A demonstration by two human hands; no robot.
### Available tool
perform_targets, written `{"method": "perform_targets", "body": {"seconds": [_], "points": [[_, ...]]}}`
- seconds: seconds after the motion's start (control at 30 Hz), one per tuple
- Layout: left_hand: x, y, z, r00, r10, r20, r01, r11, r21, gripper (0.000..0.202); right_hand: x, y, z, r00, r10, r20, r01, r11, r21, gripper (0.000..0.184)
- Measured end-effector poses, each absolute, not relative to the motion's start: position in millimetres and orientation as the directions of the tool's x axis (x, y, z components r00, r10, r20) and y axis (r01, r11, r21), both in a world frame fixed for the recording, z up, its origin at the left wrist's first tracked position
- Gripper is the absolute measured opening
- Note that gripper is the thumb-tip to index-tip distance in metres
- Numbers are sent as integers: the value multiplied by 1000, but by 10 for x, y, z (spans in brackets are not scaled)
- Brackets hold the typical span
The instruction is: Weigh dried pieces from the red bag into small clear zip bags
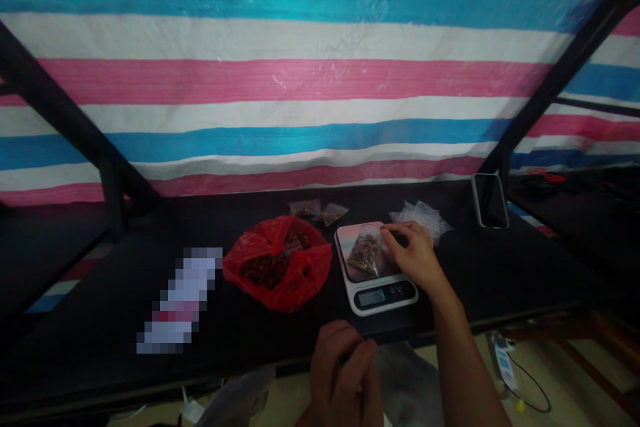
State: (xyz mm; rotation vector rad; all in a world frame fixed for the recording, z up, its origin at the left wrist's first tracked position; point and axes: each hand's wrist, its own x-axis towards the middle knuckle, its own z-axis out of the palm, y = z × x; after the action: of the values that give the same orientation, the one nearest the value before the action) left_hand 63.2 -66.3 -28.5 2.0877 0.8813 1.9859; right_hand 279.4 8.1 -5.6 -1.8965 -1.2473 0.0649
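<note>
Head view puts our right hand at the kitchen scale, where its grip is nearly closed: thumb and index finger meet at the clear upper edge of a filled plastic bag and seem to pinch it. That bag lies on the weighing plate, with brown dried pieces gathered in its lower part. Our left hand is curled in front of the tabletop, fingers bent inward; we cannot tell whether it holds anything. The scale's display is lit, but we cannot read its figures.

Just left of the scale sits an open red plastic bag with more dark dried pieces inside. Behind it lie two small filled packets, and beyond the right hand a loose pile of clear bags, apparently unfilled. We judge the portioning to be partway along: two packets look done, a third portion is on the scale, and plenty of loose pieces remain. Farther right, a phone leans upright near the frame.
</note>
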Motion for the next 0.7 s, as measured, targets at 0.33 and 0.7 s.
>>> {"method": "perform_targets", "body": {"seconds": [0.33, 0.7], "points": [[613, -625, -203, -28, 476, 879, 329, -826, 458, 30, 2766, 80, -72, 498, 787, 364, 736, -161, -658, 35], [584, -538, -118, -13, 442, 897, 315, -850, 423, 31, 2769, 73, -81, 522, 771, 365, 721, -170, -672, 36]]}}
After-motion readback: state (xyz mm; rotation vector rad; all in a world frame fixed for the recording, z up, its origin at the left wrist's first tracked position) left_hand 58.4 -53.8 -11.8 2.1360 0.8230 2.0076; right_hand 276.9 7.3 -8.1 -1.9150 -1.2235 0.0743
